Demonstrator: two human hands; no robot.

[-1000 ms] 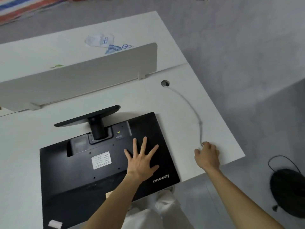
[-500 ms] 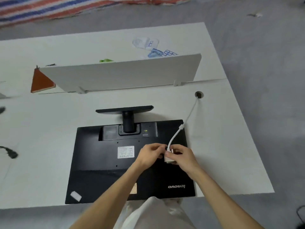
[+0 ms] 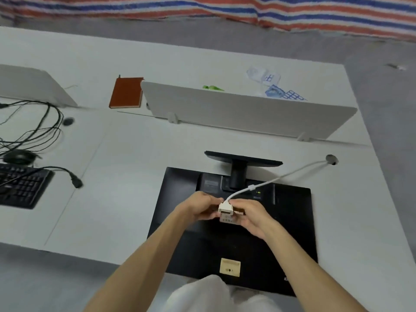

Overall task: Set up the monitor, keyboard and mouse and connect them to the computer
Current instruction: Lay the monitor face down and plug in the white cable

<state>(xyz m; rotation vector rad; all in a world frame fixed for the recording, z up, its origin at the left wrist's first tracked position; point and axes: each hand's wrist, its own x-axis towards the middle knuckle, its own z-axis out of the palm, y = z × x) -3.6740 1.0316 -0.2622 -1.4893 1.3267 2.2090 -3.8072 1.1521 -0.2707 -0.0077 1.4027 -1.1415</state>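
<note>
White connector [image 3: 225, 210] is held just above the back of the monitor [image 3: 281, 221], about mid-panel, between both hands.

Left hand [image 3: 198, 207]: fingers curled, pinching the connector's left side. Right hand [image 3: 252, 216]: fingers curled round the right side, thumb on top. The forearms come in from the near edge and converge.

Connector: cream-white, rectangular, plug face turned toward the camera; pins too blurred to tell. White cable [image 3: 265, 183] leaves its far end and arcs up and right over the monitor, with a thicker collar partway, to a round cable hole [image 3: 331, 159] in the desk [image 3: 135, 176].

Monitor: black, lying face down, stand base [image 3: 243, 159] at the far side. A beige sticker [image 3: 230, 267] sits close to its near edge. That edge lies at the desk's near edge – overhang cannot be told.

Edges and room: an upright divider panel [image 3: 247, 109] runs just beyond the stand base. A wide band of white desktop shows left of the monitor; a narrower strip runs to the desk's right edge. Far left are a keyboard [image 3: 20, 185], a mouse [image 3: 19, 157], loose black cables [image 3: 45, 127] and a black power plug [image 3: 76, 182] – well apart from the hands. A red notebook [image 3: 127, 93] lies beyond the divider's left end.
</note>
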